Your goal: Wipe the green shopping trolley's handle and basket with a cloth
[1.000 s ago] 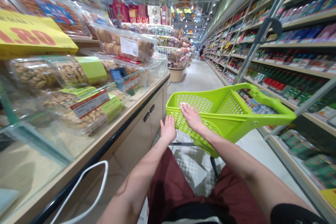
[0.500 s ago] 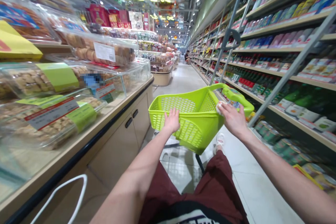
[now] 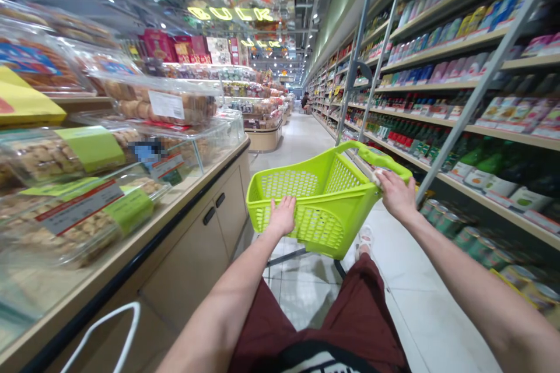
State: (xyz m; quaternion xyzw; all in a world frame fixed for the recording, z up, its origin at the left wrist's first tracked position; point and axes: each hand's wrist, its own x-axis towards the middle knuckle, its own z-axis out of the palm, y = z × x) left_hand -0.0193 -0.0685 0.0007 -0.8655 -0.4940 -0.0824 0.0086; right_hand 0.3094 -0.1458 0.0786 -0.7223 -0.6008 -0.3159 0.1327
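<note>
A lime-green plastic shopping cart [image 3: 321, 227] with perforated sides stands crosswise before me, its handle [image 3: 385, 157] at the right. My left hand [image 3: 283, 215] is on the near side rim, fingers hooked over it. At the handle end, my right hand [image 3: 397, 193] has its fingers closed over the cart's upper edge. Something small and whitish shows at those fingertips; I cannot make out what it is. Inside the basket, the visible part holds no goods. Below it, the dark frame shows only partly.
On the left runs a wooden display counter [image 3: 192, 215] stacked with clear boxes of cookies [image 3: 175, 102]. Tall shelves [image 3: 464, 84] of bottles and cans line the right, with slanted grey metal poles in front. A tiled aisle [image 3: 301, 134] stretches ahead, with a person [image 3: 305, 100] far off.
The scene has shifted down and slightly left in view. The cart has turned a little, its handle end moving away. My right hand sits slightly closer to the handle; my left stays on the rim.
</note>
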